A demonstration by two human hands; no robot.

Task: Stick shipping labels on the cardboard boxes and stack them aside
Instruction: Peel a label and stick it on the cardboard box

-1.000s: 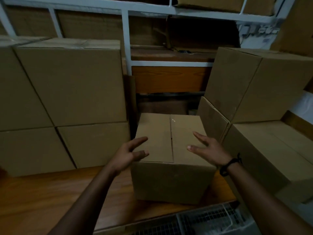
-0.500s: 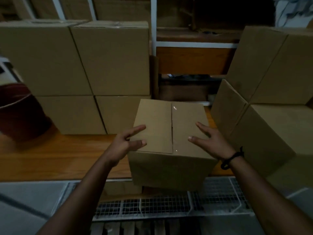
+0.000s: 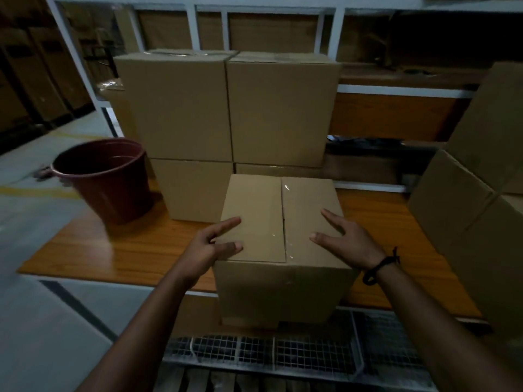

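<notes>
A taped plain cardboard box (image 3: 254, 210) sits between my hands at the front of the wooden table (image 3: 113, 250), its near end hanging past the table edge. My left hand (image 3: 209, 250) presses the box's left top edge, thumb and forefinger lying on the lid. My right hand (image 3: 348, 241), a black cord at the wrist, presses the right top edge with its fingers spread. No label shows on the lid or the front face. A stack of bigger boxes (image 3: 226, 108) stands just behind it.
A dark red bucket (image 3: 107, 179) stands on the table's left end. More boxes (image 3: 467, 207) are piled at the right. A white rack frame (image 3: 73, 52) rises behind, wire mesh (image 3: 283, 355) lies below the table edge, and grey floor runs along the left.
The box has come left and toward me, from beside the right pile to in front of the left stack, both hands staying on it. The bucket has come into view.
</notes>
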